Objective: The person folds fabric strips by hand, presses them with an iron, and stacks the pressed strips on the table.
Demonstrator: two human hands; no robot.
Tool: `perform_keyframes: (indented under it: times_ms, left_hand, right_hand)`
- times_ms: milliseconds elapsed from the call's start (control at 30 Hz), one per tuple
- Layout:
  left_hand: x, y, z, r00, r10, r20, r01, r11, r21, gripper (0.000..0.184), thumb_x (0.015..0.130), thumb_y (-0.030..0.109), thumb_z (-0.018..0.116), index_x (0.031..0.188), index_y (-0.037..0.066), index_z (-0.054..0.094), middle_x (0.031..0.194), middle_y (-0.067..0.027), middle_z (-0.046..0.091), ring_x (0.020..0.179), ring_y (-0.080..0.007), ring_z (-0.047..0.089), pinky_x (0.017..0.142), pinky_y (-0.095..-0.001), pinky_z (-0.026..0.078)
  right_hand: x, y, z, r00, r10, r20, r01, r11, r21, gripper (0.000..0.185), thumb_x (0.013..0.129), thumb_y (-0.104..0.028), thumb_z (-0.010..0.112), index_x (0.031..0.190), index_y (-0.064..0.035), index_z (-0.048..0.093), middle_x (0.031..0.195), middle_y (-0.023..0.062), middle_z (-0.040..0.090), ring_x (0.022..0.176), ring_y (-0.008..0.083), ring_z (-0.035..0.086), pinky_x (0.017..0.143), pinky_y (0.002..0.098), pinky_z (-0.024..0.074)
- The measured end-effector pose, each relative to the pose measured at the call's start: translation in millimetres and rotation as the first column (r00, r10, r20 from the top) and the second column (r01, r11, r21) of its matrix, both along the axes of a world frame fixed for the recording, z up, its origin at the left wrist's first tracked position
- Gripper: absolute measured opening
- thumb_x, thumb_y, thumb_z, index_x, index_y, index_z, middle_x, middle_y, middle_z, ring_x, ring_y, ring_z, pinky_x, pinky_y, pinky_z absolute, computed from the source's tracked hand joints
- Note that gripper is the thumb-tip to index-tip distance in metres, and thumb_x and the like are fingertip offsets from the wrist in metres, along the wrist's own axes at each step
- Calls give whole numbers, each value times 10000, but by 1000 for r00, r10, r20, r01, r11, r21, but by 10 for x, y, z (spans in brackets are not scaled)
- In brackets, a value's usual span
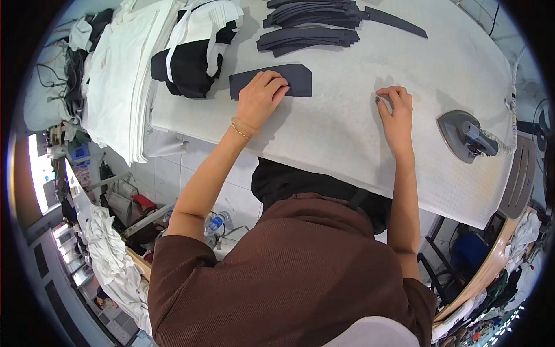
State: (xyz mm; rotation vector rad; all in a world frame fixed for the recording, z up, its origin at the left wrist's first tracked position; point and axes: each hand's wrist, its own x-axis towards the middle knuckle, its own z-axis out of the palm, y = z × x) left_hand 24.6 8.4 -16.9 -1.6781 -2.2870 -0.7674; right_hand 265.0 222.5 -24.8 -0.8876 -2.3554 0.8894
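A flat dark grey fabric piece with one cut corner lies on the white-covered table. My left hand is over its middle, fingers bent and drawn together with the thumb, pinching at the dark cloth; the exact grip is partly hidden. To the right, my right hand hovers just over the white cover. Its fingers are curved, the thumb stands a little apart from them, and nothing shows between. Beyond my left hand are stacks of narrow curved dark strips, with one loose strip reaching to the right.
An iron rests at the table's right side, its cord running to the edge. White cloth layers are piled at the left, beside a black and white bundle. The table's front edge runs close to my body.
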Motion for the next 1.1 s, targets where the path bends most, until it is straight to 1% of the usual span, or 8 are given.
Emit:
perform_keyframes:
  times_ms: [200,267,367,767,900,1000,1067,1100]
  left_hand:
    - [-42,-51,17,997,-25,79,26,1000,-4,135,792,143,752,910,105,698,951,13,646,851,-194,634,697,-321,523]
    - [-59,-46,17,969,13,247,-10,1000,-14,116,795,139,750,901,106,718,951,9,658,854,-202,639,703,-317,522]
    - [-77,-36,19,944,39,327,-28,999,-39,103,799,138,749,895,106,730,948,3,666,852,-207,643,703,-314,522]
    - [-79,-58,-17,851,84,519,-79,996,-31,102,809,93,747,911,86,747,940,-8,665,806,-187,632,666,-291,502]
    - [-77,-58,-22,864,83,496,-80,996,-27,104,800,94,754,903,85,744,933,-9,662,809,-190,631,656,-293,503]
    - [-71,-59,-58,937,17,348,-34,998,43,105,785,86,758,885,80,724,924,-8,651,797,-197,624,648,-301,508]
    - [-71,-49,-88,986,1,168,-12,998,66,112,771,70,756,867,78,698,917,-9,639,783,-204,617,643,-310,515]
    - [-57,-37,-75,986,0,169,-11,998,66,112,771,70,756,867,78,698,917,-9,639,783,-204,617,643,-310,515]
  right_hand:
    - [-2,18,-60,1000,-3,18,3,1000,14,195,820,-37,678,1007,-89,682,1078,34,587,1043,244,524,926,378,405]
    - [-2,21,-59,1000,-4,27,4,1000,14,197,820,-39,677,1010,-93,680,1082,30,584,1047,243,522,929,377,399]
    - [2,11,-48,1000,-2,19,2,1000,27,191,819,-38,676,1001,-95,677,1080,28,581,1044,242,522,927,376,399]
    - [-9,14,-46,1000,-4,25,3,999,53,198,813,-36,679,1003,-91,672,1069,47,580,1031,260,516,914,388,410]
    - [-7,24,-92,1000,-7,13,7,999,41,195,814,-39,680,1002,-91,671,1074,47,577,1033,259,515,918,389,404]
    - [-6,28,-99,1000,-8,16,8,999,39,199,816,-44,681,1008,-97,668,1085,44,572,1038,258,515,925,391,396]
    - [-8,29,-101,1000,-9,20,8,999,39,202,817,-46,683,1011,-100,667,1091,42,569,1040,258,515,928,391,391]
    - [-7,30,-105,1000,-9,24,8,999,36,203,818,-47,682,1012,-103,665,1099,39,566,1042,256,514,932,392,386]
